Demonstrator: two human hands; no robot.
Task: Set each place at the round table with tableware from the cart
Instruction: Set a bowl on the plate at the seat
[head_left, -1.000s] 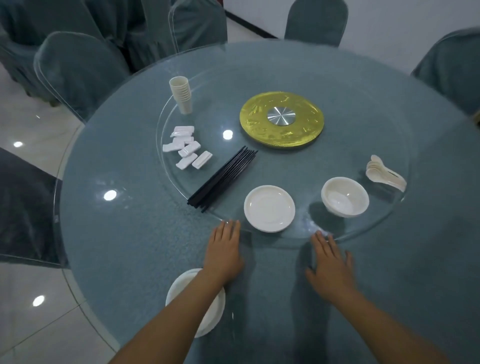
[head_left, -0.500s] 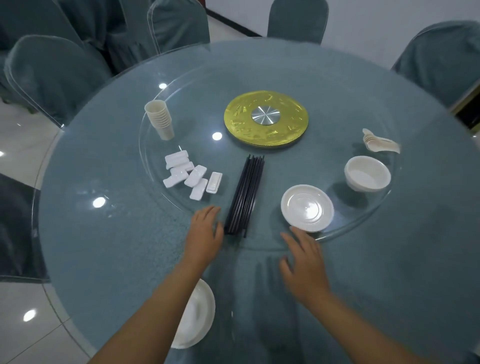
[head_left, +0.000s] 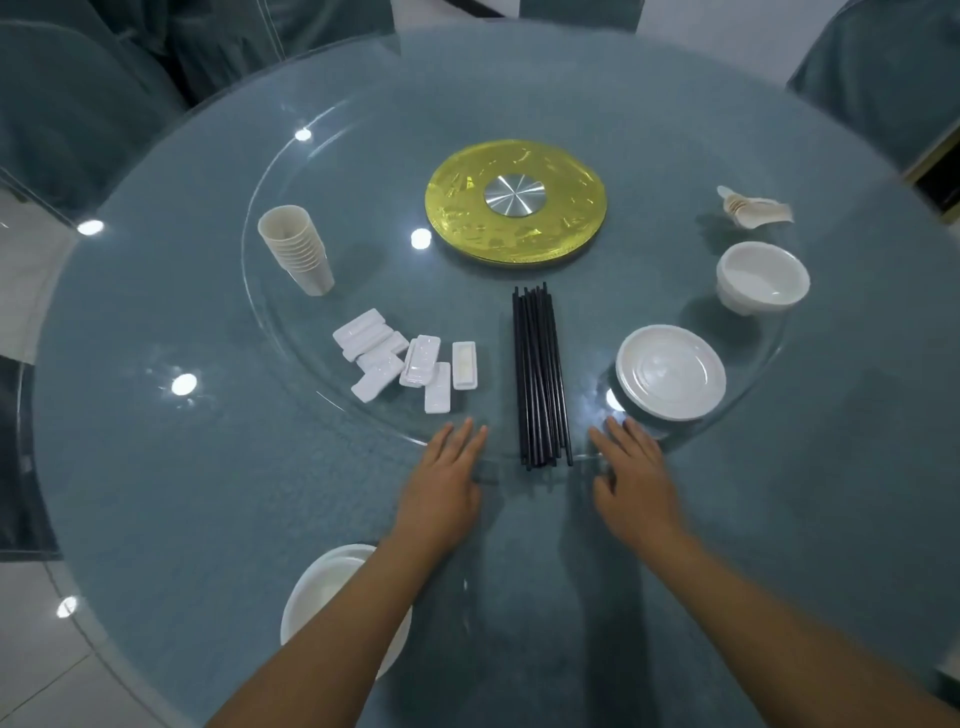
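Early stage: one plate (head_left: 332, 587) set at the table's (head_left: 156, 467) near edge. Cups (head_left: 297, 249), rests (head_left: 410, 366), chopsticks (head_left: 540, 374), saucers (head_left: 670, 371), bowls (head_left: 761, 278), spoons (head_left: 756, 210) undistributed on the turntable (head_left: 675, 156). Left hand (head_left: 447, 483) and right hand (head_left: 631, 478) flat, fingers straight, at its near rim, holding nothing.

Black chopsticks (head_left: 540, 376), white plates (head_left: 670, 371), beige cups (head_left: 297, 249) — gold hub (head_left: 515, 200), grey-blue table (head_left: 208, 467).

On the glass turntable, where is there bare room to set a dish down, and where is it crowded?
Bare glass lies between the cup stack and the gold disc, and between the chopsticks and the plates. It is crowded at the chopstick rests, and on the right where bowls and spoons sit close.
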